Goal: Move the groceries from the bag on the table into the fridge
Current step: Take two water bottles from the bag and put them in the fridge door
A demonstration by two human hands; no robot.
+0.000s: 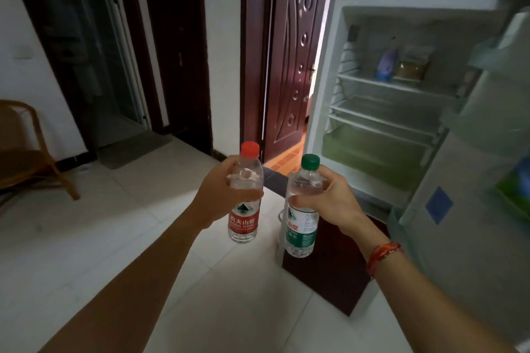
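My left hand [222, 193] grips an upright water bottle with a red cap and red label [244, 218] around its upper body. My right hand [329, 198] grips a second upright water bottle with a green cap and green label [301, 226] the same way. Both bottles hang in the air above the floor, side by side, just left of the fridge [324, 89]. The fridge stands open, its wire shelves mostly bare. On its top shelf stand a bluish pouch [387, 64] and a clear packet with brown contents [413, 66]. The bag and table are out of view.
The fridge door [473, 195] swings open on the right, with green items in its racks. A dark wooden room door [292, 51] stands ajar behind the bottles. A wooden chair [25, 152] is at the left wall. White tiled floor [114, 238] lies below my arms.
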